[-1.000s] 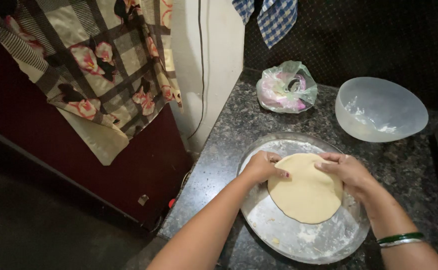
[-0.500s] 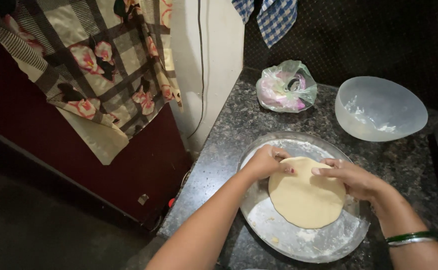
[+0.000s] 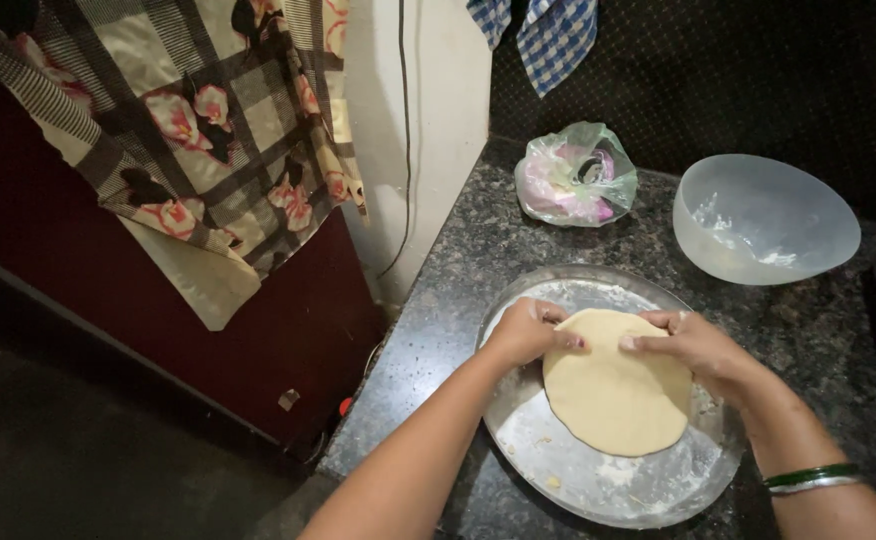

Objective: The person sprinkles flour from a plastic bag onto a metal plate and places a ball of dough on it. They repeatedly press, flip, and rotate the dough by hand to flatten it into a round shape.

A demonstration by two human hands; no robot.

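Observation:
A flat round of pale dough (image 3: 618, 395) lies over a floured steel plate (image 3: 558, 475) on the dark speckled counter. My left hand (image 3: 528, 330) pinches the dough's far left edge. My right hand (image 3: 693, 350) grips the far right edge, with green bangles on that wrist. Both hands hold the upper rim of the dough, and its near part rests on the plate.
A translucent plastic bowl (image 3: 763, 220) with flour traces stands at the back right. A knotted plastic bag (image 3: 575, 175) sits behind the plate. The counter's left edge drops to the floor beside a white wall corner. A patterned cloth (image 3: 198, 130) hangs at left.
Both hands have shifted along the dough's far edge and drawn closer together, and the dough has turned and sits a little lower on the plate.

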